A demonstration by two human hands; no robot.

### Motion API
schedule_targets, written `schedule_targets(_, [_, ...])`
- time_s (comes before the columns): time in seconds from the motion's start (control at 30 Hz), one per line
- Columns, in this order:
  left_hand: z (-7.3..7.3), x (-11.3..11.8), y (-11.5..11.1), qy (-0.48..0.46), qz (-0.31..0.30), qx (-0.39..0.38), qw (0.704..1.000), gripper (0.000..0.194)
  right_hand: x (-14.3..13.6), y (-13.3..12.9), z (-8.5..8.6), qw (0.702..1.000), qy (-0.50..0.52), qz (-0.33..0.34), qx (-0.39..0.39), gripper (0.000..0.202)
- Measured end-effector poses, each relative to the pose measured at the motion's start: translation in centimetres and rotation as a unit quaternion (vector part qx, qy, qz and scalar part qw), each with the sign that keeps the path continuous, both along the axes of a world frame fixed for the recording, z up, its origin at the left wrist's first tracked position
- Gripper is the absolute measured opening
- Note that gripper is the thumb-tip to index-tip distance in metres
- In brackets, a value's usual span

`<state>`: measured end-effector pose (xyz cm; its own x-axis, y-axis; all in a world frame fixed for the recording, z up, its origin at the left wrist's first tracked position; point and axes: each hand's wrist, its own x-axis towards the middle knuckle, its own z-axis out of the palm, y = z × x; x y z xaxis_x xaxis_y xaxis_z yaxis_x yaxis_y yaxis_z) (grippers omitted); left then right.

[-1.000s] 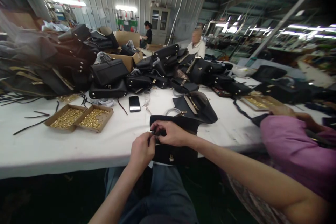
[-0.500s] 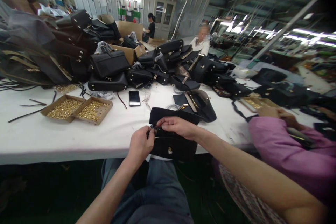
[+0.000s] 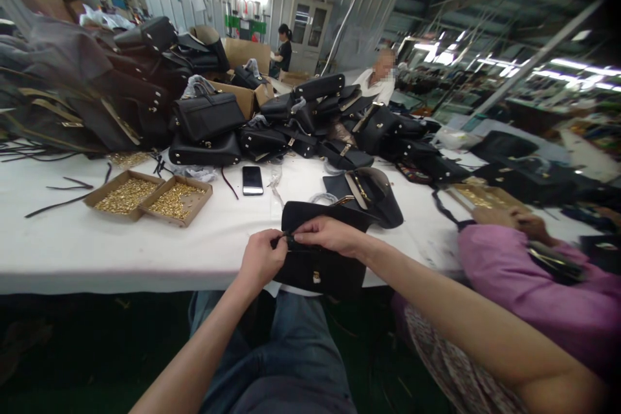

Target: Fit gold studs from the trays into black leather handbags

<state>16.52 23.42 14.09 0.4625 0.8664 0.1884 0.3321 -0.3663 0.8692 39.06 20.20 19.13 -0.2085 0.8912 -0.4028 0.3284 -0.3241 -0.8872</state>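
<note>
A black handbag [image 3: 334,275] with a gold clasp on its front lies at the table's near edge, its flap [image 3: 310,212] raised behind my hands. My left hand [image 3: 264,255] is closed in a pinch at the bag's upper left corner. Close beside it, my right hand [image 3: 327,235] has its thumb and fingers pressed together on the same dark part of the bag. What small piece sits between the fingertips is hidden. Just behind stands another black bag [image 3: 383,197] with its beige-edged opening showing.
Two cardboard trays [image 3: 210,197] of small gold fittings sit on the left, with a phone [image 3: 252,180] nearby. Black handbags [image 3: 208,118] are piled along the back. At right, a co-worker in a pink sleeve [image 3: 504,259] handles a dark item beside another tray [image 3: 458,197].
The view has shifted slightly, so the scene sits a little further right. Both my hands stay at the bag's corner, their fingertips moved only slightly.
</note>
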Motion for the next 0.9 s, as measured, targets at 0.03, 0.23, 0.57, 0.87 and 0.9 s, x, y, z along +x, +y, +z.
schedule_targets(0.03, [0.0,-0.1,0.1,-0.007,-0.009,-0.010,1.000,0.029,-0.1,0.0,0.1,1.000,-0.019,0.008,0.003,0.048])
schedule_targets(0.23, [-0.2,-0.5,0.4,-0.030,-0.035,-0.022,0.999,0.037,-0.6,0.0,0.4,0.987,-0.141,0.052,0.058,0.043])
schedule_targets(0.57, [-0.7,-0.9,1.2,-0.041,-0.059,-0.054,0.996,0.039,-2.5,0.0,0.9,0.944,-0.281,0.093,0.147,0.029])
schedule_targets(0.87, [-0.5,-1.1,0.5,-0.041,-0.026,-0.047,0.998,0.039,-0.1,-0.3,1.0,0.955,-0.209,0.169,0.128,0.042])
schedule_targets(0.9, [-0.4,-1.1,0.4,-0.042,-0.022,-0.045,0.998,0.037,0.3,-0.3,1.0,0.958,-0.195,0.171,0.126,0.044])
